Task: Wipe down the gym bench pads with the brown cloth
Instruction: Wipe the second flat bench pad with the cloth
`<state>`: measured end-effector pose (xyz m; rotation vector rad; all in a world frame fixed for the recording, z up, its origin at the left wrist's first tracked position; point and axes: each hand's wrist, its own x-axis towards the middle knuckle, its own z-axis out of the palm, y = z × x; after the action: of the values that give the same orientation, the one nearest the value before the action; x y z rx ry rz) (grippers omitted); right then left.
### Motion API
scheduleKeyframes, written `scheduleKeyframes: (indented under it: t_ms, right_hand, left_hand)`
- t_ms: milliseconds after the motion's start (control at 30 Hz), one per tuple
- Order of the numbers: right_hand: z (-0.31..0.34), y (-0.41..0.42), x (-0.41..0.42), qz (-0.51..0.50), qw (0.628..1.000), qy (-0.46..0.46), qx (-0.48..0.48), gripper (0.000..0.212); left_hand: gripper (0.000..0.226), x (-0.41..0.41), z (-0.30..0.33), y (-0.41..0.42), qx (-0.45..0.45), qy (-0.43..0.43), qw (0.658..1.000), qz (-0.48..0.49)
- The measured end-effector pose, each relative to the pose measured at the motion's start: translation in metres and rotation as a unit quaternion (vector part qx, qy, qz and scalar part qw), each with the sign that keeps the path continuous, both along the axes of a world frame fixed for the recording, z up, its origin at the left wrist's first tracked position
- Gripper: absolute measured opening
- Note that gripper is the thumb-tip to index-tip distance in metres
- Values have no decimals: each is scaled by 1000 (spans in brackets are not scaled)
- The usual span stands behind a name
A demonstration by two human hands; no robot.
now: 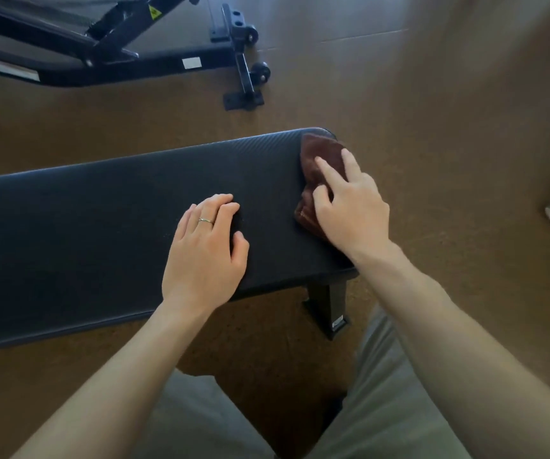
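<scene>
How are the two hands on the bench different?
The right hand presses on the brown cloth at the end of the bench pad; the left hand rests on bare pad. The left hand wears a ring; no ring shows on the right hand. The left hand's fingers are together, the right hand's spread. Both lie palm-down on the same pad.

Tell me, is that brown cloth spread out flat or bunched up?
Bunched up. The brown cloth lies in crumpled folds at the end of the bench pad, under the right hand, which presses on it.
</scene>
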<state>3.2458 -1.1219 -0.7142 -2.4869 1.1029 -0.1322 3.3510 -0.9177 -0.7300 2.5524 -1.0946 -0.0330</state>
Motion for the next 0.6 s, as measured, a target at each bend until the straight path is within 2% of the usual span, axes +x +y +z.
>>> scheduleKeyframes:
  t_ms: [100,200,467,600]
  right_hand:
    - [-1,28,-36,1,1000,19,-17,53]
    - [-4,24,-32,22,999,26,-31,59]
    - [-11,-53,90,70,996,0,-56,52]
    - [-13,-31,38,91,993,-16,-75,52]
  left_hand:
    - [42,-2,0,-1,5,-9,1000,1]
    - [42,-4,3,-3,9,-5,1000,7]
    - [38,-5,3,-5,6,-20,1000,3]
    - [36,-7,3,-5,0,-23,1000,4]
